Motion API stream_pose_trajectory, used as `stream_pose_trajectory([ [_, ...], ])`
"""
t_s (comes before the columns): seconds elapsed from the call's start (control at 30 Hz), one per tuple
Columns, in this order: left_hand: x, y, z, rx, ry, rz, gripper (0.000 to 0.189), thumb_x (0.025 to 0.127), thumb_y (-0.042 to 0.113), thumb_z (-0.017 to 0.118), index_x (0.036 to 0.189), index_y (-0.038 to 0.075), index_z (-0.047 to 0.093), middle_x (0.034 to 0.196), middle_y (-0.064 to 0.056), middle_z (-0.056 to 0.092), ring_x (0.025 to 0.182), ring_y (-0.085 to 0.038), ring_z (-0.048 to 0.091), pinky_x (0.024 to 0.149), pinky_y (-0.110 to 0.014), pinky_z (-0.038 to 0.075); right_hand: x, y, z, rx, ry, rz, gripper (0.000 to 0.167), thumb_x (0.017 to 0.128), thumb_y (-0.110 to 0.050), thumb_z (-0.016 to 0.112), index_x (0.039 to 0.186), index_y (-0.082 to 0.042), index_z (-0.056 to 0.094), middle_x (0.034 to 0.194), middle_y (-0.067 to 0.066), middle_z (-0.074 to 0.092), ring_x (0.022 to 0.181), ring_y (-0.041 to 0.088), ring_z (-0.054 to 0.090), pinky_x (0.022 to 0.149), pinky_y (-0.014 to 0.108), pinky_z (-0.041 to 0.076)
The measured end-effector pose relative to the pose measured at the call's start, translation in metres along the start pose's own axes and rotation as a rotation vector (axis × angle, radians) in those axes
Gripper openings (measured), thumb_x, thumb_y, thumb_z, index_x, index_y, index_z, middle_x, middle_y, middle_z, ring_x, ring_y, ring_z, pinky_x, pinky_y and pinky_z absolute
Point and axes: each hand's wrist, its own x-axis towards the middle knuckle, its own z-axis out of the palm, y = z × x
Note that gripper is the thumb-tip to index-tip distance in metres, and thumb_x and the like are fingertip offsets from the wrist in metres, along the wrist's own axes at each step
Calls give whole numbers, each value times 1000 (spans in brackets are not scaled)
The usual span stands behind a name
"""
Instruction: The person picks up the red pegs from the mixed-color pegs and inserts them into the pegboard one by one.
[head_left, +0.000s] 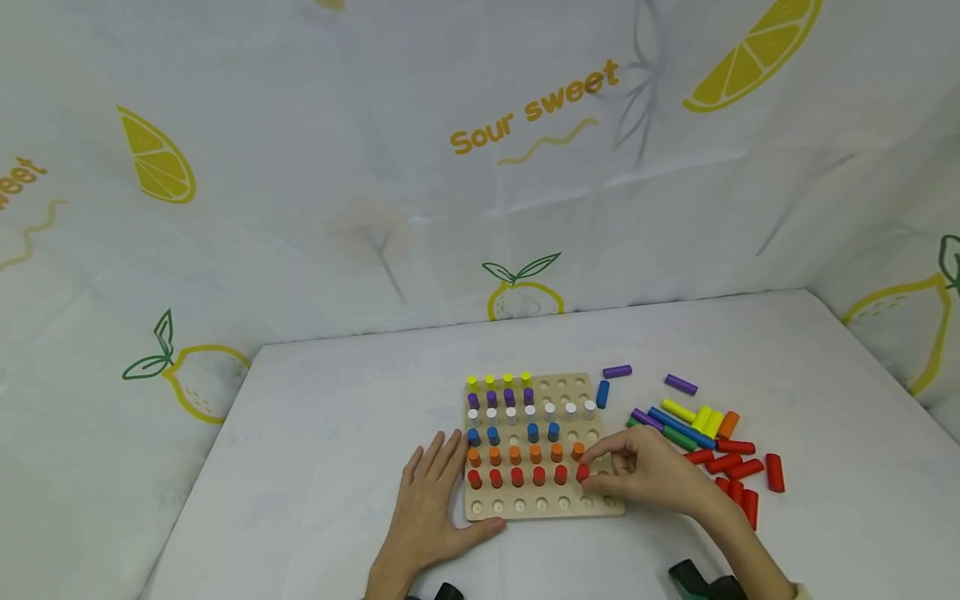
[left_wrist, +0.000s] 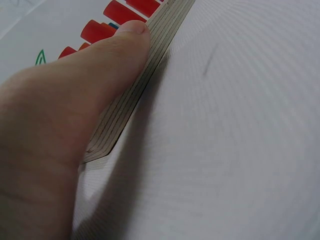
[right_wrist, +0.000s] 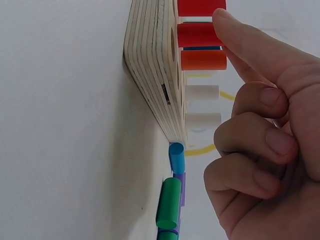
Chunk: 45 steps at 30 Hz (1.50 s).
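Note:
A wooden peg board (head_left: 532, 492) lies on the table, with rows of yellow, purple, white, blue, orange and red pegs standing in its holes. My right hand (head_left: 645, 471) pinches the red peg (head_left: 582, 472) at the right end of the red row between thumb and index finger. In the right wrist view the thumb touches this peg's outer end, and the other fingers are curled into the palm. My left hand (head_left: 431, 508) rests at the board's left front corner, fingers straight along the left side. Its thumb (left_wrist: 120, 55) lies against the front edge.
Loose red pegs (head_left: 775, 472) lie in a group right of the board, beside yellow (head_left: 678, 409), blue, green, purple and orange ones. A blue peg (head_left: 603, 393) and a purple peg (head_left: 617, 372) lie near the board's back right corner. Behind the table hangs a lemon-print cloth (head_left: 420, 217).

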Motion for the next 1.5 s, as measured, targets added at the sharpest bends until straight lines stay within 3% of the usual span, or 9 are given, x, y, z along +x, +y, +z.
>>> stream_pose_trajectory([
  [0.4, 1, 1, -1, -8, -54, -30, 110, 72, 84, 65, 158, 19, 41, 164, 0, 42, 154, -27, 35, 123, -55, 31, -4, 4, -11, -36, 31, -54, 24, 83, -30, 85, 100, -13, 81, 54, -14, 35, 49, 0, 35, 47, 21, 33],
  [0.73, 2, 1, -2, -19, -65, -36, 111, 72, 84, 65, 158, 19, 40, 165, 0, 41, 155, -27, 34, 124, -55, 29, -7, 10, -19, -37, 52, 43, 25, 81, -31, 87, 100, -17, 81, 55, -9, 38, 50, 4, 38, 48, 22, 34],
  [1.27, 1, 1, -3, -40, -58, -31, 112, 72, 85, 64, 159, 18, 39, 166, 1, 40, 156, -26, 33, 125, -51, 25, -26, 31, -47, -73, 44, 4, 27, 84, -24, 84, 104, -6, 79, 57, -13, 33, 49, -1, 31, 44, 22, 28],
  [1.5, 0, 0, -3, -47, -71, -42, 113, 72, 85, 64, 159, 18, 39, 166, 1, 39, 156, -26, 32, 125, -52, 25, -33, 41, -55, -127, 2, 65, 30, 83, -25, 84, 107, -7, 79, 58, -12, 34, 48, 0, 30, 44, 20, 26],
])
